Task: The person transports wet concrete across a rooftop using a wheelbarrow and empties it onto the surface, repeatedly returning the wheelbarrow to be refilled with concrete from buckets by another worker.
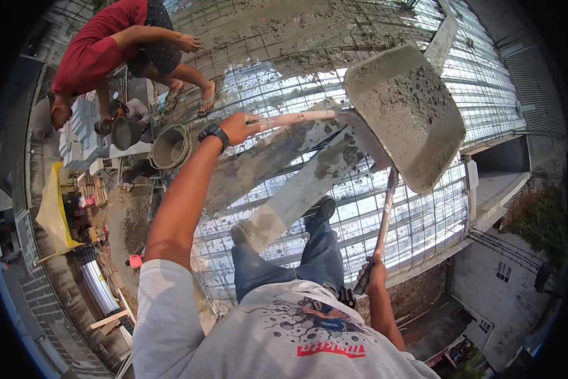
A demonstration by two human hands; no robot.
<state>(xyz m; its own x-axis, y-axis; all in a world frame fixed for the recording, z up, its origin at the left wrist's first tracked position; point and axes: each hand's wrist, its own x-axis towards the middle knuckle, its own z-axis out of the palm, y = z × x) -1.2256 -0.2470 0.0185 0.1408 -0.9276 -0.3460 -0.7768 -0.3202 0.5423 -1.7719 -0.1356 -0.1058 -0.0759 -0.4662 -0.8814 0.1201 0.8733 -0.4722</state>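
A wheelbarrow (439, 155) stands ahead of me to the right, its grey tray coated with wet concrete and a lumpy layer of it (416, 95) inside. My left hand (236, 128), with a black watch at the wrist, is closed around the end of its left handle (299, 119). Lower down, my right hand (373, 276) wraps round the black grip of the right handle (386, 215). A concrete-smeared plank (303, 192) runs under my feet towards the wheelbarrow. The wheel is hidden from view.
Rebar mesh over shiny metal decking (423, 234) spreads around me, with poured concrete (284, 35) at the far side. At left a person in a red shirt (103, 47) bends over a bucket (126, 133); another bucket (171, 146) stands nearby. The deck edge (423, 265) drops off at right.
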